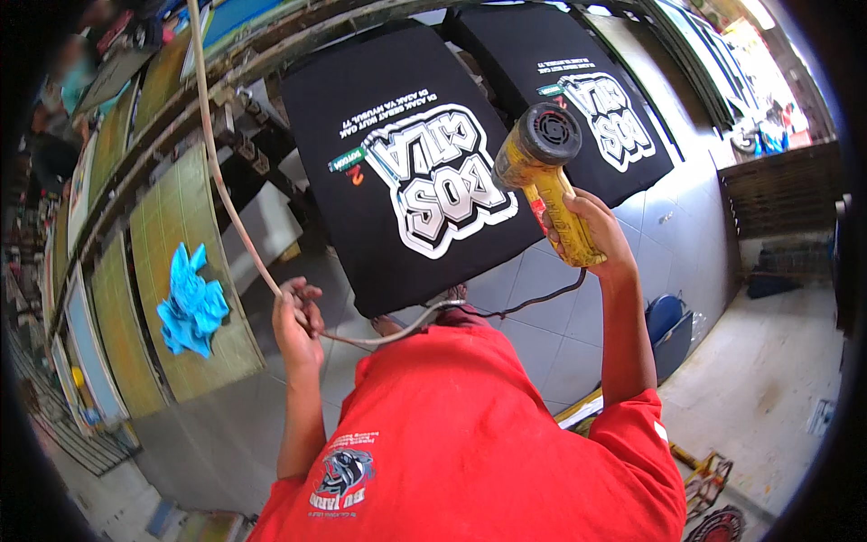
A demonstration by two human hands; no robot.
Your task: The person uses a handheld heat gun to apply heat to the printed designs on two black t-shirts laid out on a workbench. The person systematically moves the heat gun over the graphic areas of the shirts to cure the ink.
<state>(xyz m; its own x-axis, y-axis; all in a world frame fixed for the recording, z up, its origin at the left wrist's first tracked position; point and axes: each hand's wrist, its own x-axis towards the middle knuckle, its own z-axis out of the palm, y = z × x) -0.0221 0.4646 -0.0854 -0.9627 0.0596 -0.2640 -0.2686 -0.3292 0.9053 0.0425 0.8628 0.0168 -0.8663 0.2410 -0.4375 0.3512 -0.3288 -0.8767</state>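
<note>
My right hand point(591, 237) is wrapped round the handle of a yellow heat gun point(560, 210) with a round black vented end. The gun is held above the corner of a black printed T-shirt point(361, 217) stretched flat on a board, its white lettering facing up. From the handle a dark lead joins a pale power cord point(231, 212), which passes through the curled fingers of my left hand point(298, 318) and runs up to the top left. Behind the gun lies a second black T-shirt point(587, 108) with the same print.
Several flat boards point(181, 271) stand in a row on the left, one with a crumpled blue cloth or plastic point(192, 303) on it. A blue round object point(666, 316) sits on the floor at the right. A wooden slatted panel point(777, 194) stands farther right. Another person point(77, 77) appears at the far left.
</note>
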